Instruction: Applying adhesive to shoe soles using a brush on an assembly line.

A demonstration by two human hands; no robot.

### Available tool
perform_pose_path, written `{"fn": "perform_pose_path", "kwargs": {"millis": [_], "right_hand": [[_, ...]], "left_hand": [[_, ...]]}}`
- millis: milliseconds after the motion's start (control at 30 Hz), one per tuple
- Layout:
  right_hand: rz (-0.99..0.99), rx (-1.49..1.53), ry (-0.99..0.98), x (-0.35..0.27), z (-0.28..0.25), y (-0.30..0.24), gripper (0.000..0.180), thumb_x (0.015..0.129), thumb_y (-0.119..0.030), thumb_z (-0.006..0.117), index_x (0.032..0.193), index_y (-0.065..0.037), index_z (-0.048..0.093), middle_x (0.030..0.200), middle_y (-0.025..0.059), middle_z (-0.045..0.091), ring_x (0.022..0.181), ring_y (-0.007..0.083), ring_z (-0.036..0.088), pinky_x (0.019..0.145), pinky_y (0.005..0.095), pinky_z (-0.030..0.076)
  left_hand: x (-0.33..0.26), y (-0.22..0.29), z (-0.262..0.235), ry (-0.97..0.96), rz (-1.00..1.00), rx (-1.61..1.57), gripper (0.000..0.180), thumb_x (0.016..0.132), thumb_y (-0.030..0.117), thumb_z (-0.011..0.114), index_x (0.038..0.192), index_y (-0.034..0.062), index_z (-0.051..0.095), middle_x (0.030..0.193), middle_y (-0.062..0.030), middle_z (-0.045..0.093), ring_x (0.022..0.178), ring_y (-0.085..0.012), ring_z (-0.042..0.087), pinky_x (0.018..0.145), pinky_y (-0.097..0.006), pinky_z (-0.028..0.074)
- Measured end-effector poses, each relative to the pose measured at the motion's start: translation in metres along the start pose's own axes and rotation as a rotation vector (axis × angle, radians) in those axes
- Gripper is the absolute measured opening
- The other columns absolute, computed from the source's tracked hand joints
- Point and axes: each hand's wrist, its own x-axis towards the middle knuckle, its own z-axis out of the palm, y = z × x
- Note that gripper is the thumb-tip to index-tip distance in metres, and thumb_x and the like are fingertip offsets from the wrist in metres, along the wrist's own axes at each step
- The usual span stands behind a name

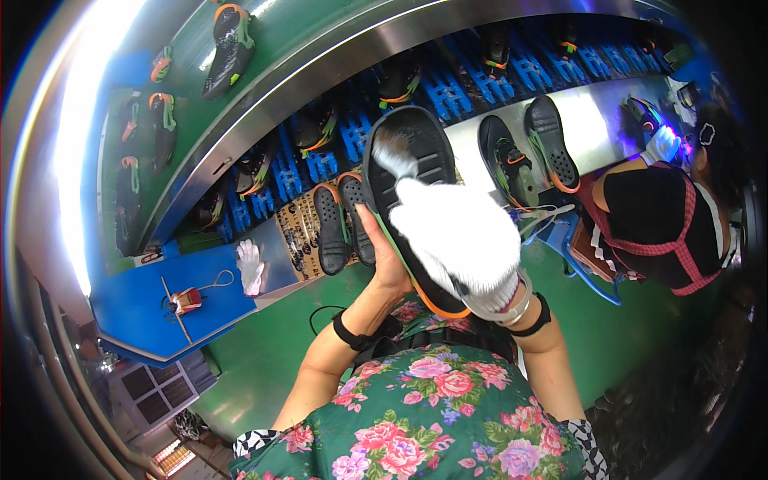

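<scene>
A large black shoe sole [438, 160] with a green side edge and an orange heel rim is held up in front of me, its ridged face toward me. My bare left hand [388, 260] grips it by its left edge, fingers partly hidden behind it. Over its middle is my right hand [464, 236], in a white glove, closed round a small brush [394, 156]. The brush's blurred bristles are at the toe half of the sole, and the glove hides much of the sole's lower part.
Two dark soles [330, 228] rest on a cardboard-covered ledge at left. To the right lie a black shoe upper [508, 160] and another sole [552, 140]. Behind runs a blue rack line [448, 88] carrying shoe parts. A blue table [144, 296] and a co-worker [656, 216] flank me.
</scene>
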Motion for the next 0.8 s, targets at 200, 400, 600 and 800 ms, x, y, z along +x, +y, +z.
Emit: {"fn": "perform_pose_path", "kwargs": {"millis": [200, 400, 600, 800], "right_hand": [[-0.05, 0.081, 0.076, 0.001, -0.021, -0.005, 0.041, 0.092, -0.011, 0.068, 0.132, -0.005, 0.069, 0.133, 0.0129, 0.069, 0.12, 0.032, 0.065, 0.105, 0.0414, 0.049], [-0.015, 0.129, 0.003, -0.011, 0.011, 0.001, 0.04, 0.09, -0.007, 0.068, 0.13, -0.006, 0.07, 0.13, 0.0129, 0.07, 0.12, 0.0315, 0.066, 0.103, 0.0427, 0.051], [0.039, 0.262, 0.096, -0.006, -0.011, -0.002, 0.039, 0.09, -0.007, 0.069, 0.129, -0.006, 0.071, 0.129, 0.0132, 0.071, 0.118, 0.032, 0.066, 0.102, 0.0429, 0.051], [-0.196, 0.318, 0.214, -0.011, 0.026, 0.019, 0.037, 0.084, -0.004, 0.07, 0.121, -0.006, 0.074, 0.122, 0.0142, 0.074, 0.107, 0.0316, 0.07, 0.093, 0.0428, 0.057]], "left_hand": [[0.006, -0.016, -0.017, 0.02, 0.115, -0.171, 0.094, 0.096, 0.086, 0.02, 0.156, 0.0164, 0.043, 0.146, -0.0074, 0.055, 0.133, -0.0261, 0.054, 0.116, -0.045, 0.042], [0.016, -0.028, -0.061, -0.41, 0.011, -0.321, 0.093, 0.096, 0.085, 0.02, 0.16, 0.0181, 0.034, 0.15, -0.0073, 0.052, 0.135, -0.026, 0.053, 0.116, -0.046, 0.041], [0.014, -0.012, -0.024, -0.009, 0.1, -0.189, 0.093, 0.097, 0.084, 0.019, 0.16, 0.018, 0.036, 0.157, -0.0068, 0.047, 0.14, -0.0269, 0.049, 0.12, -0.047, 0.038], [0.026, -0.036, -0.06, -0.456, 0.002, -0.463, 0.11, 0.087, 0.094, 0.027, 0.148, 0.0062, 0.048, 0.135, -0.0153, 0.063, 0.121, -0.0308, 0.064, 0.107, -0.047, 0.05]]}}
